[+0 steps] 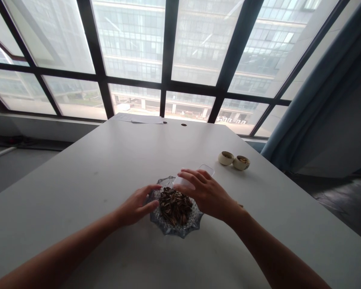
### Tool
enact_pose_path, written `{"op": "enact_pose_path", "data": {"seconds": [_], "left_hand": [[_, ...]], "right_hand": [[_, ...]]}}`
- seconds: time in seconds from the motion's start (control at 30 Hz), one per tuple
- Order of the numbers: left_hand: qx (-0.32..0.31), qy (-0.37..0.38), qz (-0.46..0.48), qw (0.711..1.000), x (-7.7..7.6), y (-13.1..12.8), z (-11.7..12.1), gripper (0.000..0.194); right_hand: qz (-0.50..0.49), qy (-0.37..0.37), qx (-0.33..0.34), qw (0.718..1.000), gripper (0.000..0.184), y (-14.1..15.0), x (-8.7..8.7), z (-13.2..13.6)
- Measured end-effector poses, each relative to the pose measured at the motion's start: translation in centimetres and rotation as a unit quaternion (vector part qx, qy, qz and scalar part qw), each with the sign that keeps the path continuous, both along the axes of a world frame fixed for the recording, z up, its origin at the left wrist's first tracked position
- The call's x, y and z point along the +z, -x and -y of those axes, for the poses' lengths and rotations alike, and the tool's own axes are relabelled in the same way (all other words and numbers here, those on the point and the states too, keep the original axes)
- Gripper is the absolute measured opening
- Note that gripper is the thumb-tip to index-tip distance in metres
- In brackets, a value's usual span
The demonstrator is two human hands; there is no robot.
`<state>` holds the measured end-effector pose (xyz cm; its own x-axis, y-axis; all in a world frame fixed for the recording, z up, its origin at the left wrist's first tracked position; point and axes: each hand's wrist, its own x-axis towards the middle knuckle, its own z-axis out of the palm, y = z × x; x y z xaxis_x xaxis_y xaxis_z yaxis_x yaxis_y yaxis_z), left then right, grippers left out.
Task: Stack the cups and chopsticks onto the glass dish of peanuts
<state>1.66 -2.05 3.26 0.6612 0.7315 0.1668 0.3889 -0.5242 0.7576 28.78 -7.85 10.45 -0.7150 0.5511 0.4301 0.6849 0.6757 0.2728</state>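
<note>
A scalloped glass dish [175, 230] sits on the white table [108, 172] in front of me, holding a heap of striped sunflower seeds [175, 206]. My left hand [136, 206] rests against the dish's left rim, thumb and fingers curled round the edge. My right hand [203, 192] is closed over a clear plastic cup [195, 176], which lies tipped on its side at the dish's far right rim with its mouth toward the seeds.
Two small cream bowls [234, 160] stand side by side at the right of the table, near its edge. A sheet of paper [140, 118] lies at the far edge under the big window. A blue curtain [319, 92] hangs at right.
</note>
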Motion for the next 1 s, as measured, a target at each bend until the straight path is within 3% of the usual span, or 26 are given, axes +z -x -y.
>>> {"op": "enact_pose_path", "data": {"seconds": [0.13, 0.27, 0.33, 0.43, 0.5, 0.57, 0.63, 0.73, 0.8, 1.0], "left_hand": [[-0.002, 0.007, -0.004, 1.000, 0.0, 0.0, 0.0, 0.056], [-0.001, 0.014, -0.001, 1.000, -0.5, 0.1, -0.1, 0.058], [0.003, 0.012, 0.002, 1.000, -0.8, 0.2, -0.2, 0.058], [0.005, 0.010, -0.002, 1.000, -1.0, 0.2, -0.3, 0.058], [0.004, 0.012, -0.006, 1.000, -0.8, 0.2, -0.2, 0.057], [0.003, 0.013, -0.009, 1.000, -0.5, 0.2, -0.1, 0.057], [0.003, 0.015, -0.012, 1.000, -0.2, 0.1, 0.0, 0.057], [0.009, 0.018, -0.009, 1.000, -0.3, 0.1, 0.0, 0.057], [0.011, 0.020, -0.009, 1.000, -0.5, 0.1, -0.1, 0.057], [0.014, 0.008, -0.003, 1.000, -1.2, 0.2, -0.3, 0.057]], "right_hand": [[-0.049, -0.016, 0.025, 0.998, 0.045, 0.1, 0.5, 0.2], [-0.245, -0.008, 0.005, 0.970, 0.049, -2.3, 1.0, -1.0], [-0.356, -0.037, -0.083, 0.930, 0.058, -5.2, 0.3, -2.4], [-0.480, -0.057, -0.230, 0.845, 0.068, -10.7, -2.3, -4.6], [-0.548, -0.008, -0.297, 0.782, 0.075, -13.9, -4.8, -5.7], [-0.578, 0.066, -0.320, 0.747, 0.082, -15.9, -7.0, -6.4], [-0.577, 0.117, -0.322, 0.741, 0.088, -16.8, -8.7, -6.6], [-0.534, 0.153, -0.318, 0.768, 0.084, -17.1, -9.8, -6.9], [-0.505, 0.134, -0.339, 0.783, 0.074, -17.4, -9.8, -7.3], [-0.424, 0.054, -0.449, 0.784, 0.055, -18.8, -8.8, -9.3]]}}
